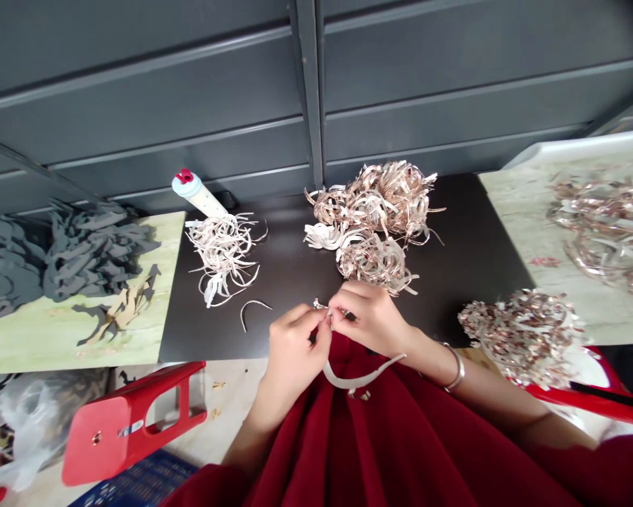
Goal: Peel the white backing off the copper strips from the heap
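My left hand [296, 343] and my right hand [370, 317] meet at the near edge of the dark table, fingers pinched together. Between them is one end of a pale curved strip [342, 381], whose loose tail hangs in an arc over my red clothing. Both hands grip it close to the same spot; the fingertips hide the exact part held. Just beyond my hands lie tangled rose-gold and white strips [373, 259]. A pile of thin white strips [222, 252] rests to the left, with a single thin strip [255, 305] apart from it.
A white cup-shaped container [200, 195] with a red top stands behind the white pile. Grey cut pieces [91, 250] lie at left, above a red stool [131, 422]. Small shiny scraps [522, 338] are heaped at right. Dark panels [189, 84] rise behind the table.
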`<action>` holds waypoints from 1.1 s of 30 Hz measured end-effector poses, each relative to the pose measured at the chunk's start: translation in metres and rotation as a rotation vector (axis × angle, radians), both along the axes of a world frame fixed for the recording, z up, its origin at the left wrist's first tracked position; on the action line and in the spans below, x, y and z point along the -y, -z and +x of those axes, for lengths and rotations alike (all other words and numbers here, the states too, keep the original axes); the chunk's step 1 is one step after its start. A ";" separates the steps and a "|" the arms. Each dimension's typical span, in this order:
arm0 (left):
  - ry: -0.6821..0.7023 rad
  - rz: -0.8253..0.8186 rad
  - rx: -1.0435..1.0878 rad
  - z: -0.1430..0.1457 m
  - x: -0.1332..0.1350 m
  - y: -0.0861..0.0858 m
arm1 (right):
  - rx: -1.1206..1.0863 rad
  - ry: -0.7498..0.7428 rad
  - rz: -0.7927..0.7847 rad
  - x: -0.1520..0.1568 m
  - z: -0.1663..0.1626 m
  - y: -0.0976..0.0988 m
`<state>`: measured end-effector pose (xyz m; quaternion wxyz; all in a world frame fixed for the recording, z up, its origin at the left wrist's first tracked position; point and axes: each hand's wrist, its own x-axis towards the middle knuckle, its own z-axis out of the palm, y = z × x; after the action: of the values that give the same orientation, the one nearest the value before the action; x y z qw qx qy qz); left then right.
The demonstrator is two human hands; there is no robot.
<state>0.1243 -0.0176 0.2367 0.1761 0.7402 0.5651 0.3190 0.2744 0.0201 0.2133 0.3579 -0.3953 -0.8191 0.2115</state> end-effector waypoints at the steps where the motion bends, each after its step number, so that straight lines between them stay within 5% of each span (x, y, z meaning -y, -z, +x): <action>1: 0.006 -0.004 0.008 -0.001 -0.001 0.000 | 0.019 0.005 0.023 -0.001 0.001 -0.001; 8: 0.024 -0.086 0.136 -0.013 -0.006 -0.003 | -0.257 -0.163 -0.324 -0.012 0.008 -0.010; 15: 0.053 -0.146 0.183 -0.016 -0.010 -0.001 | -0.292 -0.159 -0.299 -0.010 0.008 -0.007; 20: -0.112 -0.294 0.188 -0.015 -0.013 0.005 | -0.323 -0.189 -0.389 -0.013 0.010 -0.008; 25: 0.135 -0.462 0.389 -0.012 -0.007 0.010 | -0.434 -0.272 -0.568 -0.013 0.008 -0.006; 33: 0.271 -0.256 0.239 -0.016 -0.002 -0.006 | -0.489 -0.453 -0.579 -0.011 0.012 -0.018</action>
<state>0.1083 -0.0152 0.2425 0.3757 0.7378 0.4715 0.3035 0.2863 0.0312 0.2311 0.3604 -0.2278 -0.6832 0.5928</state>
